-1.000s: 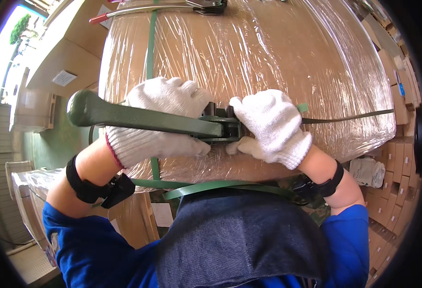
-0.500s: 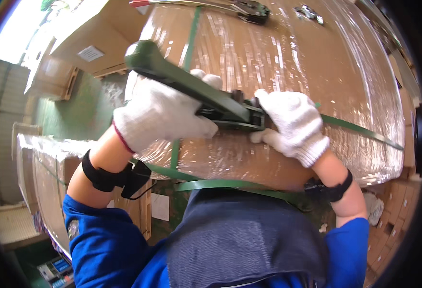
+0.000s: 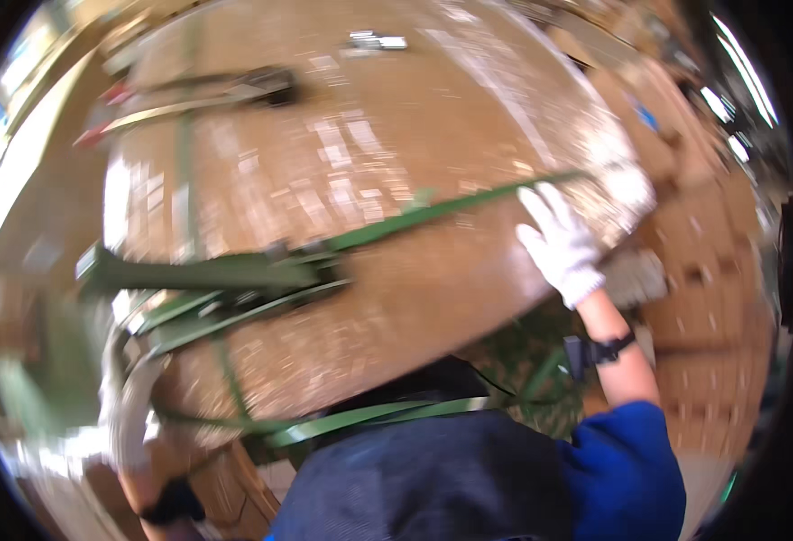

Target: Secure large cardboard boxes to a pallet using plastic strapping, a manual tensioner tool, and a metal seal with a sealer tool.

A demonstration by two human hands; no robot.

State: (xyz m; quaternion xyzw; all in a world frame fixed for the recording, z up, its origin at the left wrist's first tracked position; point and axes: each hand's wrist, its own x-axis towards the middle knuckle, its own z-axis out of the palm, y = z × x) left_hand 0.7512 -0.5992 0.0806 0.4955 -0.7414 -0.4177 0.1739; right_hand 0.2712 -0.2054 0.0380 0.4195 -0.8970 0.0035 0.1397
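Observation:
A green hand strapping tensioner (image 3: 225,275) lies on top of a large film-wrapped carton (image 3: 396,307), near its left side. From the tool a green strap (image 3: 451,210) runs across the top to the right edge. My right hand (image 3: 563,242), in a white knitted glove, is open with its fingers stretched out, the fingertips at the strap near that edge. My left hand (image 3: 128,397), gloved too, is low at the carton's left edge, just below the tensioner's near end. Motion smears it, and whether its fingers grip anything cannot be made out.
A red-handled long cutter (image 3: 207,97) and a small shiny metal piece (image 3: 374,41) lie farther back on the carton. A loose green strap loop (image 3: 378,417) hangs before my body. Stacked brown cartons (image 3: 703,343) stand on the right.
Both hands have left the tensioner: the right moved out along the strap and opened, the left dropped to the carton's left edge. My view has swung right, and the tool now sits farther left.

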